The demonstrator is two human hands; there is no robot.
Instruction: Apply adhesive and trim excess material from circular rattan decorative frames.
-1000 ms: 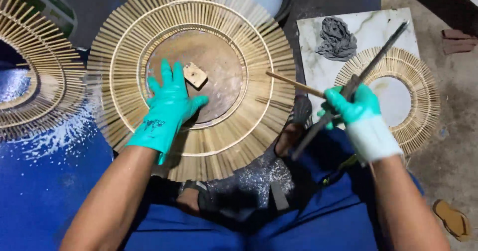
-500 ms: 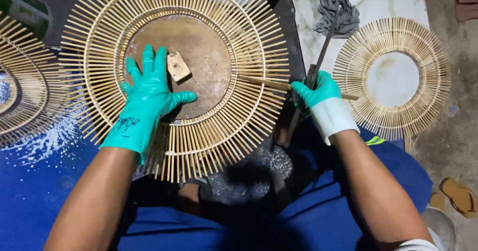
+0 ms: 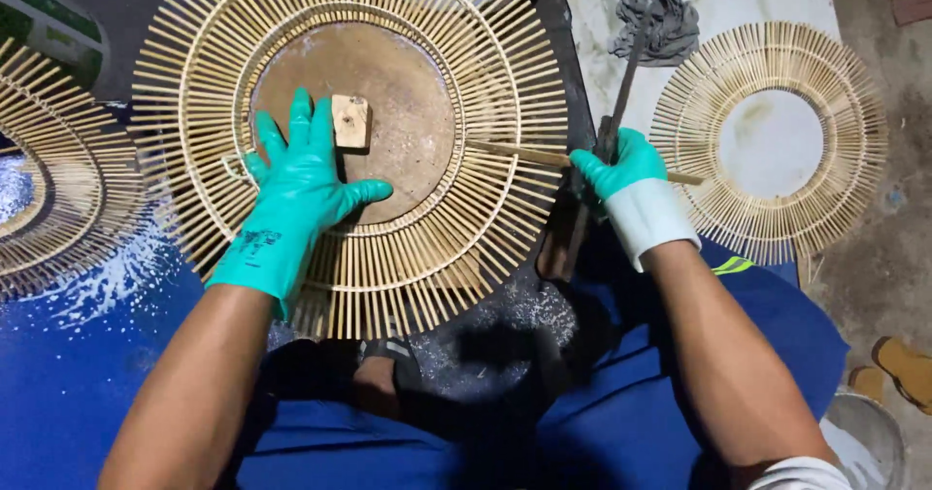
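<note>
A large round sunburst frame of thin bamboo sticks (image 3: 466, 92) lies in front of me around a brown disc (image 3: 408, 111). My left hand (image 3: 301, 184), in a teal glove, presses flat on the disc and the inner ring, next to a small wooden block (image 3: 350, 121). My right hand (image 3: 621, 174), also gloved, grips a loose bamboo stick (image 3: 519, 154) that points into the frame's right edge, together with a long dark rod (image 3: 626, 77) whose far end rests in grey paste (image 3: 665, 14).
A smaller sunburst frame (image 3: 854, 140) lies at the right, partly on a white marble slab (image 3: 757, 4). Another frame (image 3: 49, 199) sits at the left on blue sheeting (image 3: 68, 354) speckled white. A sandal (image 3: 908, 369) and a pale bucket rim (image 3: 864, 432) are at the lower right.
My right hand moved left from the small frame to the big frame's right edge, bringing the stick and the rod. The left hand stayed pressed on the disc.
</note>
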